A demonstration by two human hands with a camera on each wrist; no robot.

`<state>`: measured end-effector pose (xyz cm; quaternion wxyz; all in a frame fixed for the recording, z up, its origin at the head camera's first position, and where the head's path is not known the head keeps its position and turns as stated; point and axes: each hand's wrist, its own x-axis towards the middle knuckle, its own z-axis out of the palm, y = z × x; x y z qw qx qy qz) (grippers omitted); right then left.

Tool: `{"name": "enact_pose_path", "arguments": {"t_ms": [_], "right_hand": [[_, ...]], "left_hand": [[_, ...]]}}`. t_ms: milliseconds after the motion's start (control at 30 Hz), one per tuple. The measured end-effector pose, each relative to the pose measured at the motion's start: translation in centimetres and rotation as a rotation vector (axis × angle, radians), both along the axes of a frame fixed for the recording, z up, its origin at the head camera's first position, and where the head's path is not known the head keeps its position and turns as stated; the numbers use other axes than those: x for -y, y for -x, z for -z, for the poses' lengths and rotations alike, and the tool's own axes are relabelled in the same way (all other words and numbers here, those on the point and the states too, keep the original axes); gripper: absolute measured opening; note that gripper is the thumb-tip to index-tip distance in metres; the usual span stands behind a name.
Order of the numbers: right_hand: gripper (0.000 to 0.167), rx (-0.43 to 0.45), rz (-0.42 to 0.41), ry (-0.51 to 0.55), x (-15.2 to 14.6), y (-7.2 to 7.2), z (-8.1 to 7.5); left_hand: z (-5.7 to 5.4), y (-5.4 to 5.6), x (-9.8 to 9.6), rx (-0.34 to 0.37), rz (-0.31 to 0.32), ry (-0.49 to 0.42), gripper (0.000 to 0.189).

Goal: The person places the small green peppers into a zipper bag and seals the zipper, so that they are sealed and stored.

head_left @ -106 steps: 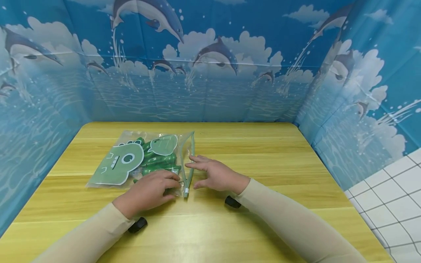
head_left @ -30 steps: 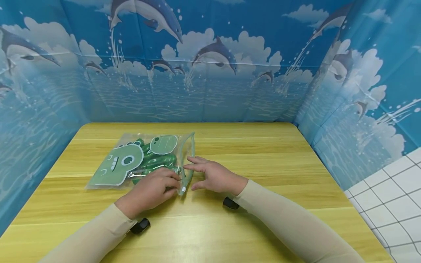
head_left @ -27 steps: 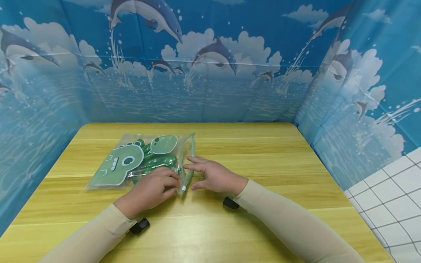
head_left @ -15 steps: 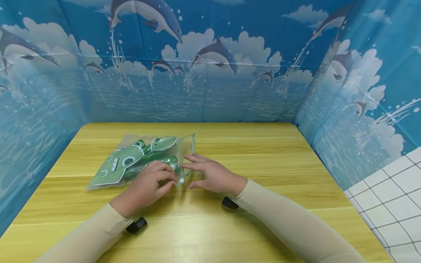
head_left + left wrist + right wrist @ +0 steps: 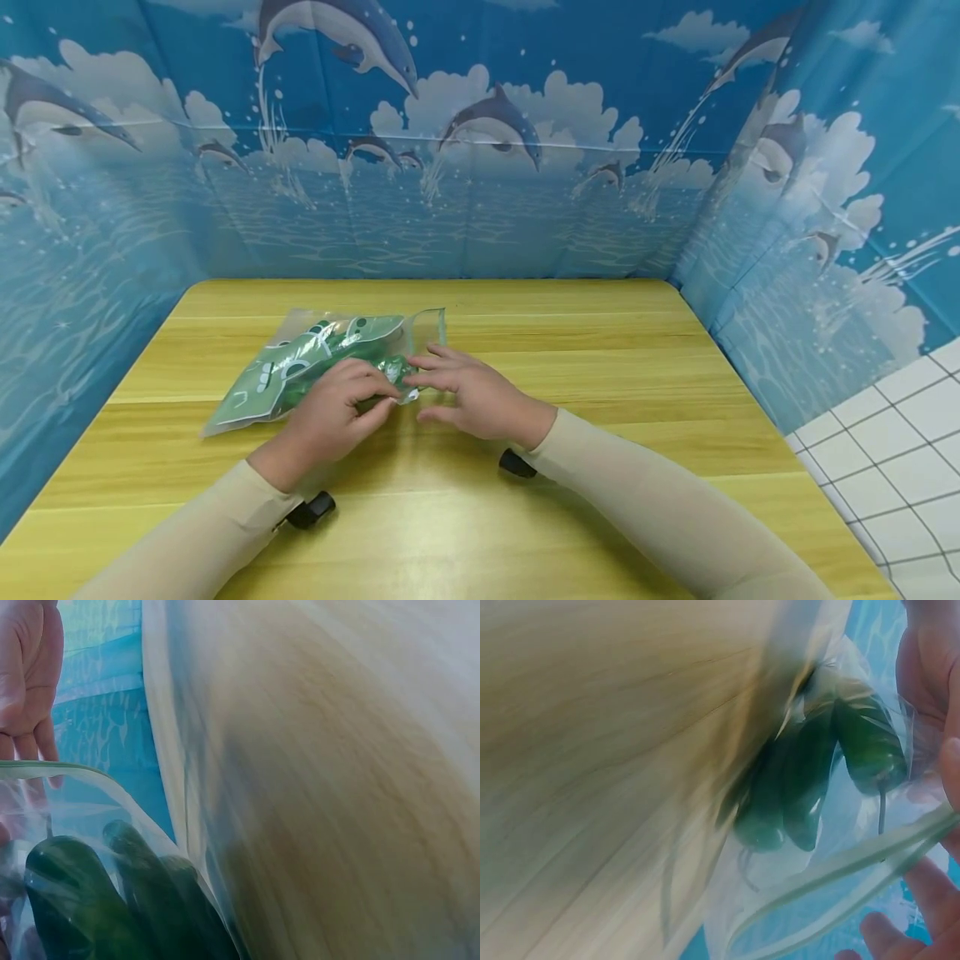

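A clear zip bag (image 5: 258, 392) with a green cartoon monster print lies on the left half of the table, its near side raised. Through the plastic, several long dark green peppers (image 5: 870, 742) with thin stems show. My left hand (image 5: 330, 417) pinches the bag's near edge close to the mouth, beside the white slider (image 5: 411, 395). At the bag mouth my right hand (image 5: 480, 396) has its fingers extended, thumb apart, fingertips overlapping the opening. The pale green zip strip (image 5: 810, 881) stands parted in the right wrist view. Part of the bag is hidden behind the left hand.
The yellow wood-grain table (image 5: 637, 375) reaches back to a blue dolphin curtain (image 5: 480, 208) that also closes in both sides. A white tiled surface (image 5: 900, 450) lies beyond the right edge. Black wrist cameras (image 5: 311, 510) sit under both cuffs.
The bag's near edge and slider have come up and back, tilting the print. My left hand has moved up with that edge, while my right hand has shifted slightly left.
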<state>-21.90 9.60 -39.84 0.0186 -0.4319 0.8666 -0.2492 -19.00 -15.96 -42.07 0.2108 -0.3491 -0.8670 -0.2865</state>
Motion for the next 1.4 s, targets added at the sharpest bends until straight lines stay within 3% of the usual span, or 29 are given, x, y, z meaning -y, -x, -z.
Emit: {"name": "enact_pose_path", "arguments": {"t_ms": [467, 900, 1400], "right_hand": [[0.027, -0.125, 0.014, 0.066, 0.8, 0.1, -0.4], [0.02, -0.26, 0.035, 0.1, 0.9, 0.0, -0.3], [0.016, -0.211, 0.013, 0.195, 0.9, 0.0, 0.1]], "left_hand": [[-0.5, 0.2, -0.3, -0.028, 0.001, -0.081, 0.016], [-0.2, 0.4, -1.0, -0.069, 0.001, -0.136, 0.014], [-0.5, 0.3, -1.1, -0.038, -0.019, -0.144, 0.011]]}}
